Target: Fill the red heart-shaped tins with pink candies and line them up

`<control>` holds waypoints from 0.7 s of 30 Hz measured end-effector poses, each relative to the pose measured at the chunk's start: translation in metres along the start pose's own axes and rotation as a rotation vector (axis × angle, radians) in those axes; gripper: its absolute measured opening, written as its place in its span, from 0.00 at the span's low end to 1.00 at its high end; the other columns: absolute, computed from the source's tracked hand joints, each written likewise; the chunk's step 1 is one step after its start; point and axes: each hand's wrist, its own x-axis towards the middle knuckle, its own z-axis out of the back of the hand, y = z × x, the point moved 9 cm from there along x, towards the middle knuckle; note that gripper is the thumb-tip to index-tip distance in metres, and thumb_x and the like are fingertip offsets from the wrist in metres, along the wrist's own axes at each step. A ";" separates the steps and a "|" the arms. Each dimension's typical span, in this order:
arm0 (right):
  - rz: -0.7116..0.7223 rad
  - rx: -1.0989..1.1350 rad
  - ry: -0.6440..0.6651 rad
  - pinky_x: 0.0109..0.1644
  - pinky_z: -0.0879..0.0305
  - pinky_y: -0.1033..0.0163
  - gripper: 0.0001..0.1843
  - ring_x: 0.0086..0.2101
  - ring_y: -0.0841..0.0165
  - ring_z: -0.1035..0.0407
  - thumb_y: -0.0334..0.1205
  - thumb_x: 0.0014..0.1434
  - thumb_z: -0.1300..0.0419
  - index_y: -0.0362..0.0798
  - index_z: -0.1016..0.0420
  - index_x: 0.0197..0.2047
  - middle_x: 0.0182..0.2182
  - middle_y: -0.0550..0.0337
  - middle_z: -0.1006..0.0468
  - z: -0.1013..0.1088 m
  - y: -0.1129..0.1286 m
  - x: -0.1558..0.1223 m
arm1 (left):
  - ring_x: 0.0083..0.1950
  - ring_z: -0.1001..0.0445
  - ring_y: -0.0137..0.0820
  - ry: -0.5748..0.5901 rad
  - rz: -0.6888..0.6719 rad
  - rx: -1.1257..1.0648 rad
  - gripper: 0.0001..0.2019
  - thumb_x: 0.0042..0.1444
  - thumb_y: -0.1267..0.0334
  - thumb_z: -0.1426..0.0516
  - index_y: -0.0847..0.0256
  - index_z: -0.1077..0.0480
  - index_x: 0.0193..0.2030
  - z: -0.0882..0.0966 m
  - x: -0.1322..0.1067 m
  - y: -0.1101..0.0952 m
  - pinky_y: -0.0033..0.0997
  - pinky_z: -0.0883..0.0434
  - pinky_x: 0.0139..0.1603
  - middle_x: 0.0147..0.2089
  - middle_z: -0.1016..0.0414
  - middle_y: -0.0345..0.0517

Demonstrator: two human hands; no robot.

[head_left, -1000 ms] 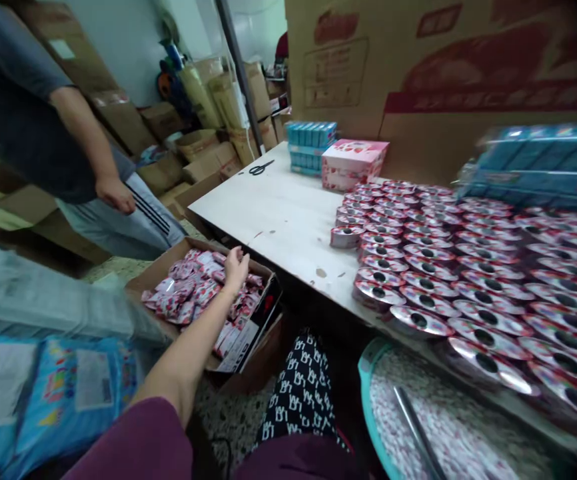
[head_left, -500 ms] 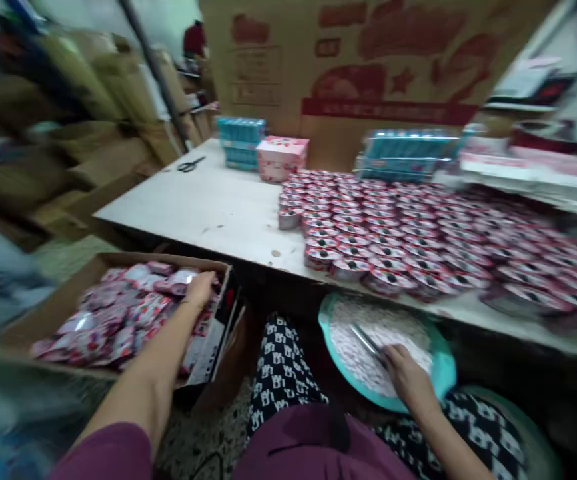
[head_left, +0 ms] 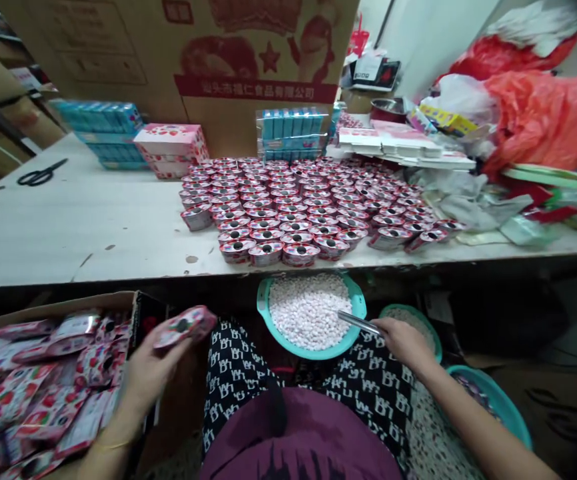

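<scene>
My left hand (head_left: 151, 370) is closed on a pink and red packet (head_left: 184, 326), lifted above the edge of a cardboard box (head_left: 133, 313) full of like packets at the lower left. My right hand (head_left: 402, 342) grips a metal scoop handle (head_left: 357, 323) whose end rests in a teal bowl (head_left: 263, 305) of small white pellets on my lap. On the table (head_left: 78, 227) stand several rows of small round red-lidded tins (head_left: 288, 207).
Black scissors (head_left: 41, 173) lie at the table's far left. Blue packs (head_left: 98, 117), a pink carton (head_left: 171, 143) and a big printed cardboard box (head_left: 228, 47) stand at the back. Red plastic bags (head_left: 533, 113) pile at the right. Two more teal bowls (head_left: 498, 400) sit by my right knee.
The view swung right and down to the table front. My left hand rose out of the box holding a packet. My right hand stays on the scoop in the bowl.
</scene>
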 end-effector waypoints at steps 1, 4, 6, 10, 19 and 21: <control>-0.007 -0.028 0.000 0.38 0.41 0.65 0.18 0.38 0.65 0.31 0.33 0.55 0.55 0.54 0.26 0.42 0.38 0.57 0.24 -0.004 0.003 0.001 | 0.43 0.27 0.36 0.065 -0.006 -0.120 0.23 0.45 0.52 0.44 0.54 0.37 0.49 -0.036 -0.004 -0.023 0.39 0.30 0.45 0.43 0.26 0.41; -0.044 -0.002 -0.018 0.37 0.41 0.64 0.18 0.37 0.65 0.31 0.31 0.53 0.55 0.52 0.26 0.40 0.37 0.55 0.24 -0.025 0.025 0.021 | 0.42 0.27 0.35 0.294 -0.056 -0.353 0.21 0.43 0.56 0.41 0.59 0.35 0.45 -0.137 -0.006 -0.083 0.37 0.31 0.47 0.43 0.26 0.45; -0.100 0.134 -0.048 0.37 0.40 0.63 0.17 0.36 0.63 0.31 0.33 0.54 0.54 0.50 0.25 0.38 0.35 0.53 0.23 -0.042 0.037 0.042 | 0.43 0.27 0.35 0.382 -0.088 -0.400 0.21 0.41 0.58 0.40 0.60 0.34 0.44 -0.181 0.000 -0.107 0.36 0.32 0.48 0.43 0.26 0.47; -0.122 0.386 -0.089 0.41 0.38 0.61 0.16 0.40 0.62 0.32 0.38 0.54 0.52 0.49 0.24 0.39 0.38 0.55 0.23 -0.067 0.044 0.079 | 0.43 0.28 0.35 0.411 -0.134 -0.396 0.21 0.41 0.60 0.40 0.61 0.34 0.44 -0.214 0.013 -0.124 0.37 0.32 0.47 0.42 0.26 0.47; 0.053 0.690 -0.042 0.37 0.34 0.63 0.18 0.33 0.66 0.29 0.37 0.50 0.50 0.43 0.24 0.40 0.32 0.58 0.21 -0.056 0.033 0.092 | 0.42 0.28 0.34 0.352 -0.176 -0.289 0.20 0.43 0.59 0.40 0.60 0.34 0.44 -0.206 0.024 -0.134 0.34 0.32 0.46 0.42 0.26 0.46; 0.109 0.746 -0.034 0.37 0.34 0.64 0.17 0.33 0.66 0.29 0.38 0.50 0.49 0.43 0.24 0.39 0.32 0.57 0.21 -0.038 0.036 0.091 | 0.43 0.28 0.34 0.350 -0.227 -0.262 0.19 0.45 0.58 0.41 0.60 0.34 0.45 -0.209 0.026 -0.142 0.33 0.32 0.46 0.42 0.27 0.46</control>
